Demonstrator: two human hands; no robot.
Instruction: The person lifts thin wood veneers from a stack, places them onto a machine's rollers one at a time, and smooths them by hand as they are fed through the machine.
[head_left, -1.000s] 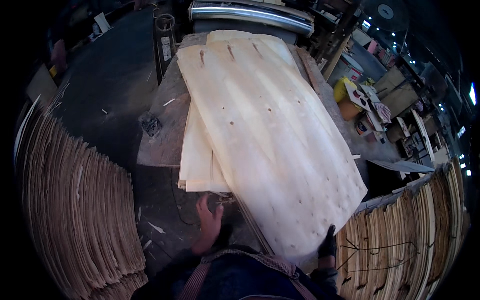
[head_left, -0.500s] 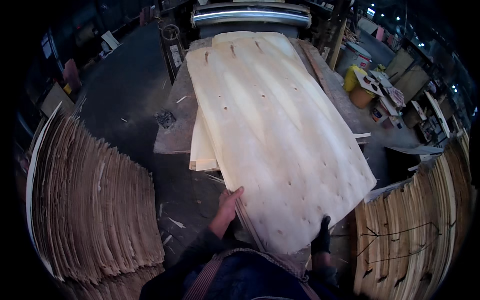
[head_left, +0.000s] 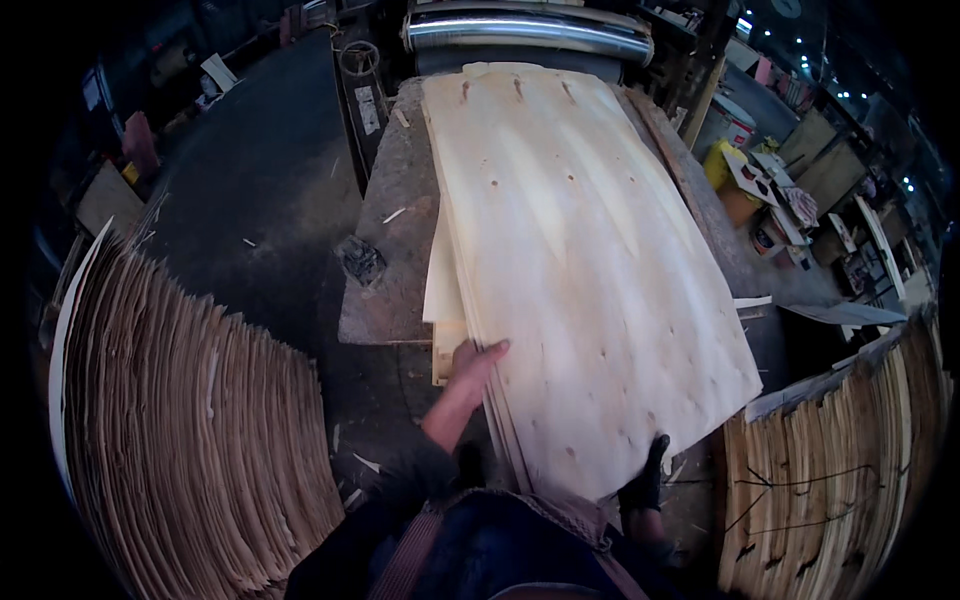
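A pale, wavy wood veneer sheet [head_left: 600, 280] with dark knots lies on top of several others, its near end reaching past the table toward my body. My bare left hand [head_left: 470, 378] is closed over the left edge of these sheets, thumb on top and fingers hidden underneath. At the near right edge my right hand [head_left: 645, 482], in a dark glove, grips the sheets with its thumb up on the top face. More pale sheets [head_left: 446, 285] stick out lower down on the left side.
Beyond the worn table [head_left: 385, 290] sits a shiny metal roller [head_left: 530, 32], with a handwheel [head_left: 359, 59] on its left. Tall veneer stacks flank me, a brownish left stack [head_left: 190, 410] and a paler right stack [head_left: 820, 490]. A dark lump [head_left: 360, 260] rests on the table's left corner.
The top sheets have slid forward and turned a little, so their far end nearly covers the sheet beneath. Both hands keep their hold. The view has shifted slightly left.
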